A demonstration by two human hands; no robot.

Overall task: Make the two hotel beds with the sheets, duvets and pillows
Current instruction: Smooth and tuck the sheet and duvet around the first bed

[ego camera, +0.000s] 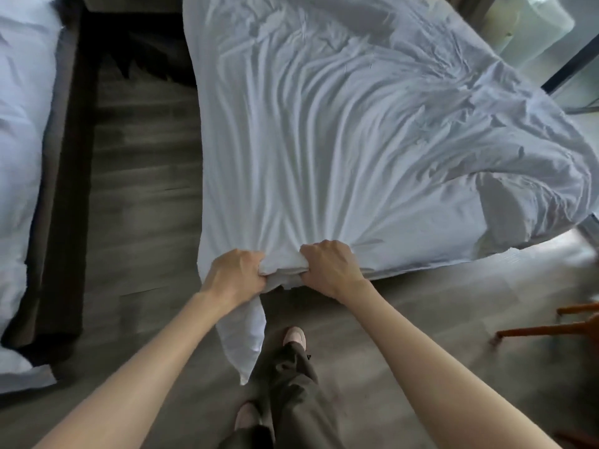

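A white sheet (340,131) lies spread and wrinkled over the right bed, with creases running toward its near edge. My left hand (235,272) and my right hand (330,265) grip a bunched fold of that near edge side by side. A loose corner of the sheet (243,338) hangs down below my left hand toward the floor. At the bed's right corner the sheet is crumpled and folded over (525,205). The second bed (19,140), covered in white bedding, runs along the left edge of the view.
A grey wood floor aisle (139,176) separates the two beds. The left bed's dark base (64,189) lines the aisle. Orange-brown wooden chair legs (547,328) stand at the right. My legs and shoes (293,338) are at the bed's foot. Glass panels (547,37) are far right.
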